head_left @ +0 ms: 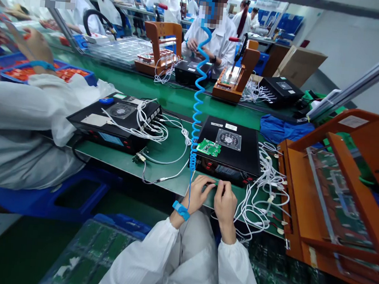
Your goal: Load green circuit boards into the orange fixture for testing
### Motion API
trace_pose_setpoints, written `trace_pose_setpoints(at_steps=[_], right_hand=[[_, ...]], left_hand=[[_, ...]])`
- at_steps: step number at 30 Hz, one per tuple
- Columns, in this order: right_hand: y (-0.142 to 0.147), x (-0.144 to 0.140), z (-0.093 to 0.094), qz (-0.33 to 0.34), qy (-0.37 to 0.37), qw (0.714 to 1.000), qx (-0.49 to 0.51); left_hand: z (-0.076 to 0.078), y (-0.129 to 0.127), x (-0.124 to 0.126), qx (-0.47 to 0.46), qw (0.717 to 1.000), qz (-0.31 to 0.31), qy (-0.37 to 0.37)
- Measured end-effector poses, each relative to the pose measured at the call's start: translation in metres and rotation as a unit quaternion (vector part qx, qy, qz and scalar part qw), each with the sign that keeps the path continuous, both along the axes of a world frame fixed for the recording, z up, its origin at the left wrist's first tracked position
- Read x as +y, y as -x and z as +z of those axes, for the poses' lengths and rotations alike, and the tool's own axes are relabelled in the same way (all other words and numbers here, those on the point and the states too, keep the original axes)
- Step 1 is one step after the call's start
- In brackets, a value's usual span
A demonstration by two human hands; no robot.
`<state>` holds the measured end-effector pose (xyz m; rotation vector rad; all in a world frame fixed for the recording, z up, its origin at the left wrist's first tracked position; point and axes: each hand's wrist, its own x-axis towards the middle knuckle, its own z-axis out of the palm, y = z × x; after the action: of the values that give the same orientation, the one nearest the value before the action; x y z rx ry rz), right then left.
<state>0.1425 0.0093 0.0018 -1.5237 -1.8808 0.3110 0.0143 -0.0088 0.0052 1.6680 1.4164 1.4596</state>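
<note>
Both your hands sit at the bench edge before the black tester (228,152): left hand (197,195) and right hand (226,201), fingers curled pinching something small, can't tell what. Green board (209,147) rests on the tester, probably staged. Wrist strap (181,210) grounds you.

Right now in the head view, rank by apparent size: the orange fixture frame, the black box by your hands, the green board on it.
1. Orange fixture frame, though nearest the camera.
2. Black box.
3. Green board.

Matt black plastic tester box (237,157), glossy green circuit board (209,147), smooth white plastic-sheathed cables (265,188), matt green bench mat (172,151).
</note>
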Motion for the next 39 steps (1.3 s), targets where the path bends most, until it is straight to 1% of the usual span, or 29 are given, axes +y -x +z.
trace_pose_setpoints(at_steps=[9,13,22,31,39], right_hand=[[0.0005,-0.0016,0.0036,0.013,0.025,0.999,0.042],[0.0013,-0.0027,0.0052,0.018,0.020,0.998,0.048],[0.0007,-0.0017,0.0021,0.006,0.009,1.000,0.019],[0.0013,-0.0008,0.0018,0.013,0.000,1.000,-0.001],[0.0019,-0.0018,0.0039,0.019,0.017,0.999,0.030]], left_hand=[[-0.0001,0.0002,-0.0002,0.005,1.000,0.005,0.004],[-0.0019,-0.0006,-0.0003,0.004,1.000,0.011,0.009],[-0.0020,-0.0007,0.0000,0.002,1.000,0.014,0.017],[-0.0013,-0.0003,-0.0001,0.001,1.000,0.015,0.022],[-0.0018,-0.0006,-0.0002,-0.005,1.000,0.016,0.024]])
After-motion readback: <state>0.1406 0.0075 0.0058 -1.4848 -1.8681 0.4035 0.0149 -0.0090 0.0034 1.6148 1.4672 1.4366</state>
